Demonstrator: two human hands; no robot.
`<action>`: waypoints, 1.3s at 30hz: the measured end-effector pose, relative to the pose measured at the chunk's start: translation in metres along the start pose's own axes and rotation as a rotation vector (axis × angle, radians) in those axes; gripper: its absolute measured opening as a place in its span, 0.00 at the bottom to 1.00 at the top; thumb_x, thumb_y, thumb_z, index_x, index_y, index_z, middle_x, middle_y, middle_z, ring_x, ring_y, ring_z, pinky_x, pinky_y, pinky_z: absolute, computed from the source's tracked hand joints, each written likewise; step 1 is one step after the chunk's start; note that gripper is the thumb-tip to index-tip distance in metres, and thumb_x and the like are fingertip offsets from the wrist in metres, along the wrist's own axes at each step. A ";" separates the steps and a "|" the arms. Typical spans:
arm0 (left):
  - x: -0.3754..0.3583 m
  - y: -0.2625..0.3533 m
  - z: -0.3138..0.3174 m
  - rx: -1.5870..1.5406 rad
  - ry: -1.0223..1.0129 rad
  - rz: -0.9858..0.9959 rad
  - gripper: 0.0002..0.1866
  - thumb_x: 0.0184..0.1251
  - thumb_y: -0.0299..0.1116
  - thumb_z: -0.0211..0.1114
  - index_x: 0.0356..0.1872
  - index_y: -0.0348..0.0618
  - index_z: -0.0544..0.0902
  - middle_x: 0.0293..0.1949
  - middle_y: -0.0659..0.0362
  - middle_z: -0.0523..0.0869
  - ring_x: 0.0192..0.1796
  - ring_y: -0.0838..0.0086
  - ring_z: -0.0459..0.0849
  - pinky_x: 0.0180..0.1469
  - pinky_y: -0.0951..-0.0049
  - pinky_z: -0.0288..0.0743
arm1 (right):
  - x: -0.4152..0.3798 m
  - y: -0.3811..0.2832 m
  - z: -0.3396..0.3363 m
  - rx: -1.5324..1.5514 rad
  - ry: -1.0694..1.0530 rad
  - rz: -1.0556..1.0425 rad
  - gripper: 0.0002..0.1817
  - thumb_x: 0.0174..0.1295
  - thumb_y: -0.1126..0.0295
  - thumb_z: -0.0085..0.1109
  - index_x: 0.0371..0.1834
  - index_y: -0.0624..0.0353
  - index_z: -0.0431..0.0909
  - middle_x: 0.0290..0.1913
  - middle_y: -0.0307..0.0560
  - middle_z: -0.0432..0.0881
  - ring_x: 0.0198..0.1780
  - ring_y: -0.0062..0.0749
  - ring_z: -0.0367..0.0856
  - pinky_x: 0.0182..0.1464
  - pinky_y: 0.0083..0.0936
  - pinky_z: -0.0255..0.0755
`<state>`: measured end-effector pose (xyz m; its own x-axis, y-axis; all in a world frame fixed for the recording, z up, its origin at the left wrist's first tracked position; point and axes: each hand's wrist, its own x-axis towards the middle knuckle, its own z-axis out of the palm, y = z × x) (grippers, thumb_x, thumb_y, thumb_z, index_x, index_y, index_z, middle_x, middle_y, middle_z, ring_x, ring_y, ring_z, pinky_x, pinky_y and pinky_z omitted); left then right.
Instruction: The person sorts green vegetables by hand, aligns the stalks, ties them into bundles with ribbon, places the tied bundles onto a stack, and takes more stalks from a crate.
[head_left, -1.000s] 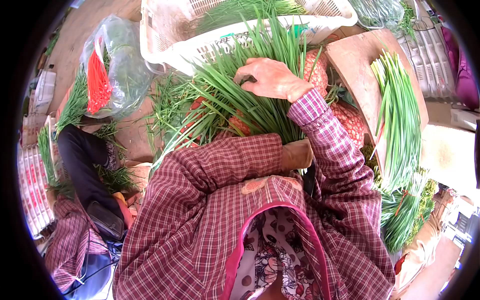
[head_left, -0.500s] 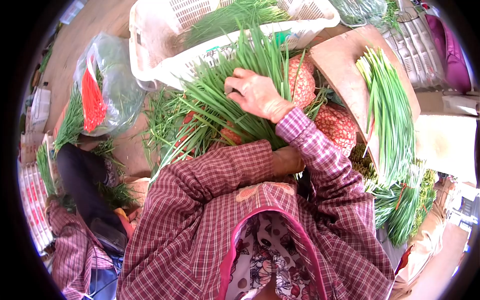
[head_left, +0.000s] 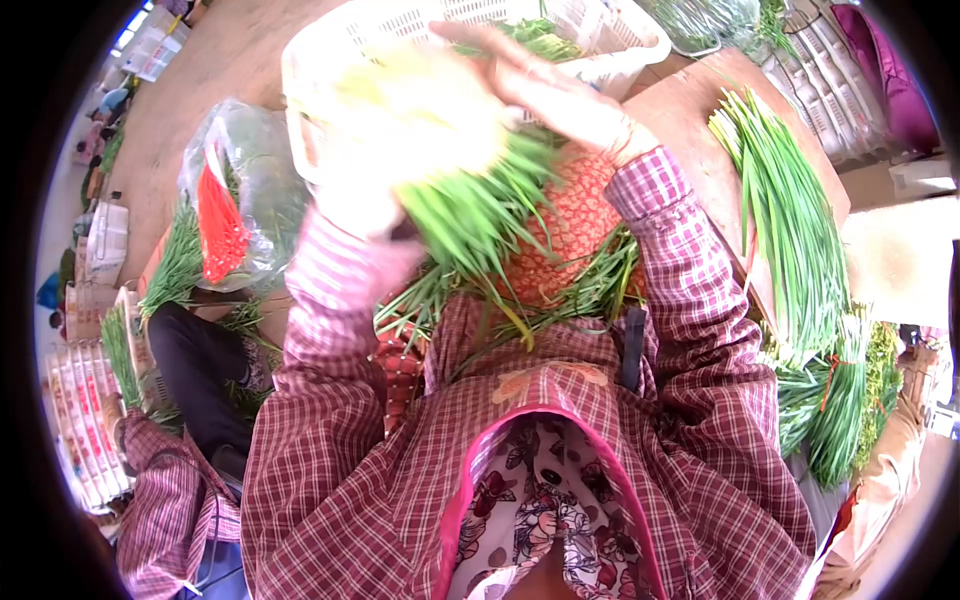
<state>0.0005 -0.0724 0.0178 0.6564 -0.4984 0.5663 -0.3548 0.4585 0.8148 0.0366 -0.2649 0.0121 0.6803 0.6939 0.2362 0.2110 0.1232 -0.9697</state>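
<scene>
A bunch of long green leafy stalks like garlic chives (head_left: 485, 205) is raised above my lap, its leaf tips hanging toward me. My left hand (head_left: 362, 205), washed out by glare and motion, is closed around the bunch from the left. On the other side, my right hand (head_left: 565, 98) is stretched out flat with straight fingers, beside the bunch's pale upper end. Glare hides whether the fingertips touch it. Loose green stalks (head_left: 605, 275) lie across the red patterned cloth (head_left: 565, 230) over my lap.
Ahead stands a white plastic crate (head_left: 640, 50) with greens inside. At right, a sorted bundle of chives (head_left: 790, 220) lies on a brown board (head_left: 690, 100), above tied bundles (head_left: 840, 410). A clear plastic bag (head_left: 270, 200) and red ties (head_left: 220, 225) are at left.
The bunch has been lifted and turned, so its leaf tips now point toward me. My left hand has swung up to the left, and my right hand has moved forward with its fingers straightened.
</scene>
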 end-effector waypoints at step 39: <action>-0.008 0.068 -0.115 -0.537 0.415 0.509 0.05 0.63 0.30 0.61 0.39 0.47 0.78 0.32 0.64 0.78 0.41 0.71 0.77 0.61 0.62 0.69 | 0.041 -0.010 0.066 -1.202 0.582 -0.777 0.11 0.46 0.70 0.65 0.34 0.43 0.83 0.31 0.31 0.73 0.36 0.27 0.75 0.35 0.24 0.76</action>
<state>0.0478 0.0475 0.0543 0.7310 0.1256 0.6708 -0.3776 0.8931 0.2443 0.0164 -0.1905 0.0270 0.2496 0.3327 0.9094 0.8577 -0.5119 -0.0482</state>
